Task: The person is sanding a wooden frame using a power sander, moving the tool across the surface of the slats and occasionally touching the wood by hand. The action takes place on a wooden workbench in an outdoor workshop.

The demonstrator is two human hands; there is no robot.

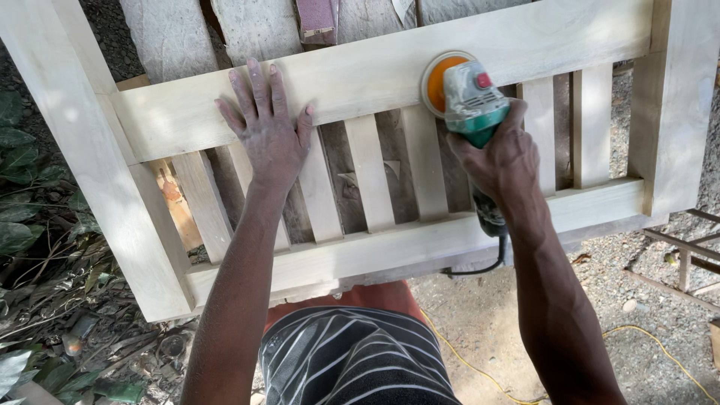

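On pale frame [375,75], green sander [472,101]

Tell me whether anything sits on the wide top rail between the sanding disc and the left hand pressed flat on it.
Nothing visible does. The rail is bare between the orange sanding disc of the green sander, gripped by the right hand, and the left hand.

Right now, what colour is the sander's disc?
Orange, on the green sander held by the right hand; clearest in the head view.

outdoor woodwork yard | raw slatted frame [375,75], sander [469,101], gravel ground [480,315], weeds [22,187]
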